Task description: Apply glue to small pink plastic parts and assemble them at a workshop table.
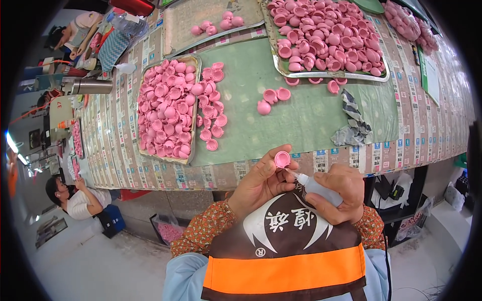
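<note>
Between the fingertips of my left hand (pixel 258 181) is a small pink cup-shaped plastic part (pixel 282 159), its hollow side facing me. My right hand (pixel 341 189) is wrapped round a translucent white squeeze bottle (pixel 321 187). The bottle's thin nozzle points up and left, at the lower edge of the pink part; whether it touches cannot be made out. Both hands are over my dark apron, just off the table's near edge. On the green mat (pixel 241 115) ahead lie a few loose pink parts (pixel 269 96).
A tray (pixel 196 75) heaped with pink parts stands left, with more parts along its right side. Another full tray (pixel 386 75) is at the far right. A crumpled striped rag (pixel 353 123) lies on the mat. A steel flask (pixel 92 87) and other people are farther left.
</note>
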The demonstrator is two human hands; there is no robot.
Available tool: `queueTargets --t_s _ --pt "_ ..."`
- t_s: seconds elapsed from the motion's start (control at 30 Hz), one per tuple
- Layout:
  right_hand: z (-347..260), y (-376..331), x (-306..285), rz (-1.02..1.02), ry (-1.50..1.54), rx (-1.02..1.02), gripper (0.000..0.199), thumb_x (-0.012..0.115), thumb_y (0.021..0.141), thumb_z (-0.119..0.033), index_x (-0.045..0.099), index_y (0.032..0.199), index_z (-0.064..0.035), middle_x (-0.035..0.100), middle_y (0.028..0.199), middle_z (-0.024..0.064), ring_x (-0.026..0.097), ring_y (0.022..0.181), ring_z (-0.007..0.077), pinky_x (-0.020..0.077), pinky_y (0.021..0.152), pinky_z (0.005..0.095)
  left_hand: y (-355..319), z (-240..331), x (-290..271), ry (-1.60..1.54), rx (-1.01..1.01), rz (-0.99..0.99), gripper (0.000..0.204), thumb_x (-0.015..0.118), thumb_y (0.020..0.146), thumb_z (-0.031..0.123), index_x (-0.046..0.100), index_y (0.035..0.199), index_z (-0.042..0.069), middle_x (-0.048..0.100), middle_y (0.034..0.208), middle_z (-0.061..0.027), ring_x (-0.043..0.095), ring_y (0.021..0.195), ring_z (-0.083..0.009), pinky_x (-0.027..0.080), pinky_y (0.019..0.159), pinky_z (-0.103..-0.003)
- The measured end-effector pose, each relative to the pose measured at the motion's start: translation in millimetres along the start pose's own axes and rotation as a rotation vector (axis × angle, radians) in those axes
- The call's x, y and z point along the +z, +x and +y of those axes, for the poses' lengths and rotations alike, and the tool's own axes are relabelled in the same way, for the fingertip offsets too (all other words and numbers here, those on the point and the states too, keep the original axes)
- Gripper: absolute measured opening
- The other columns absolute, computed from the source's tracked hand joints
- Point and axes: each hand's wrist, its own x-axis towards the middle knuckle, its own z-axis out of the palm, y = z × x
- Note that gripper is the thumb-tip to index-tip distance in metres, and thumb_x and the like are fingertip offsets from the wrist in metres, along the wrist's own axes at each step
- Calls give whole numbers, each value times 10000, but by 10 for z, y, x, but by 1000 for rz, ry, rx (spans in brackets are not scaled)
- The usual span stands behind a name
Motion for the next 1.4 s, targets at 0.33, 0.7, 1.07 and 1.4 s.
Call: queueTargets --t_s 0.33,0.7,1.07,1.4 --pt "23 22 44 6 -2 2 377 819 657 -66 614 971 -36 620 680 97 539 476 233 377 447 355 -9 23 44 56 -6 11 588 614 979 288 350 1463 84 594 1220 -129 660 1003 -202 594 889 -318" --pt "23 -9 50 -4 -54 -9 375 821 654 -66 614 965 -30 621 681 100 542 476 234 390 457 346 -26 -1 58 157 7 40 588 637 963 292 366 1440 83 601 1213 -115 657 1023 -182 595 886 -302" --pt "95 -69 -58 63 27 169 453 855 723 -150 596 1065 -4 676 875 147 673 708 243 507 616 333 -33 48 47 160 0 74 554 607 978 334 385 1415 74 605 1170 -106 648 987 -180 583 884 -317" --pt "139 -208 -10 172 206 399 472 782 735 -151 546 1110 11 573 1001 100 569 893 161 474 810 299 -148 111 8 299 49 172 439 567 1006 295 436 1362 74 621 1141 -91 641 998 -170 554 896 -345"
